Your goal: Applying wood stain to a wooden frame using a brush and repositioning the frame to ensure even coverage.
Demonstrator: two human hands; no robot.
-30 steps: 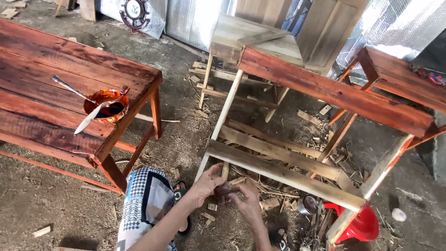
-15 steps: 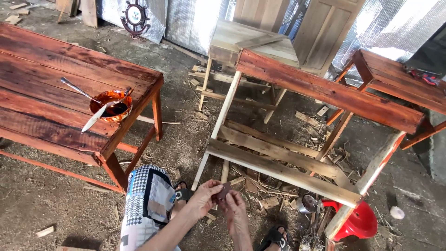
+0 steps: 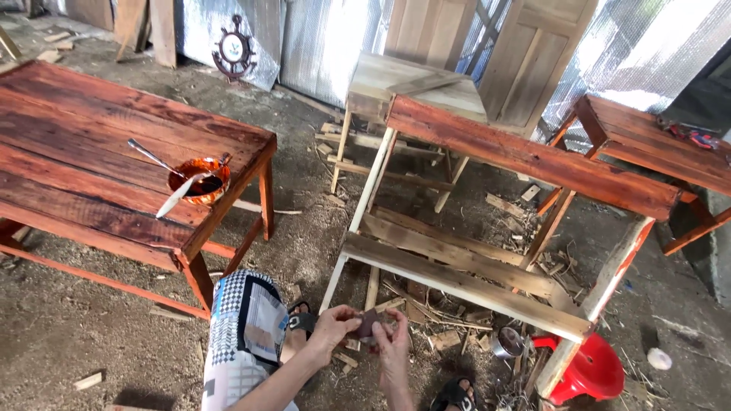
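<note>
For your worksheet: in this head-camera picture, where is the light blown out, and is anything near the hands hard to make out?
Head view: glare whitens the foil sheeting at the back; the small dark piece between left hand and right hand is too dim to identify.

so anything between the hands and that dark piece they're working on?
Nothing visible. The left hand and right hand both already touch the small dark piece, held low in front of the unfinished bench's lower rail; how it's gripped is unclear.

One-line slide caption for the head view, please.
Both hands, left hand and right hand, hold a small dark piece beside a half-stained wooden bench.
</note>
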